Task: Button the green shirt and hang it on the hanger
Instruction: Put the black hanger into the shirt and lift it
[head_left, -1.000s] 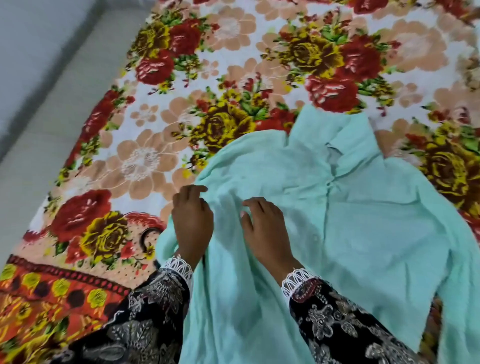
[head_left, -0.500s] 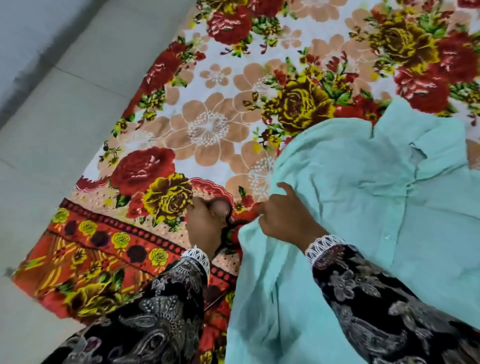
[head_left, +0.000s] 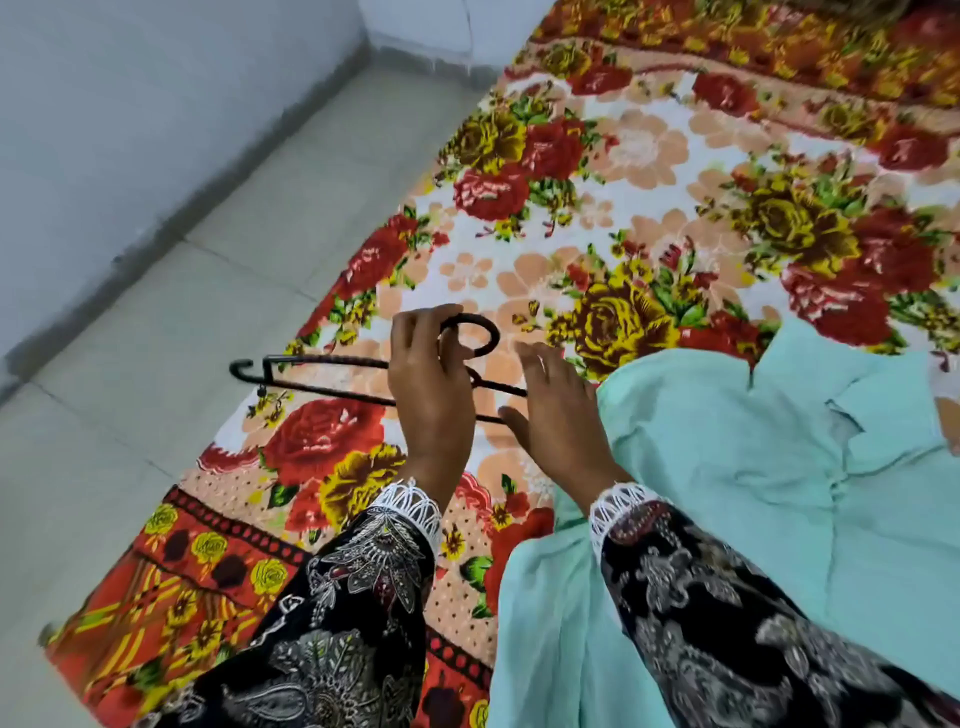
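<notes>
Pale mint-green button-front shirt (head_left: 753, 499) of light crinkled cloth, spread flat at four o'clock of the view, front side up, collar (head_left: 852, 384) splayed open toward two o'clock, placket running down the middle with small puckers along it. Lower hem trailing off the bottom edge at six o'clock. Lying on a floral blanket (head_left: 623, 218) in red, yellow and peach with an orange patterned border, laid over pale floor tiles (head_left: 171, 332).

Thin black wire hanger (head_left: 322, 376) up off the blanket at nine o'clock of the shirt, round hook at the top, one shoulder tip curling out toward nine o'clock. Left hand (head_left: 431, 395) clamped on the hanger just under the hook, fingers curled round the neck. Right hand (head_left: 556, 415) just beside it at three o'clock, spread wide, fingers loose, gripping nothing; thumb close to the hanger's lower bar, contact unclear. Dark paisley sleeves (head_left: 363, 597) with white lace cuffs on both wrists.
</notes>
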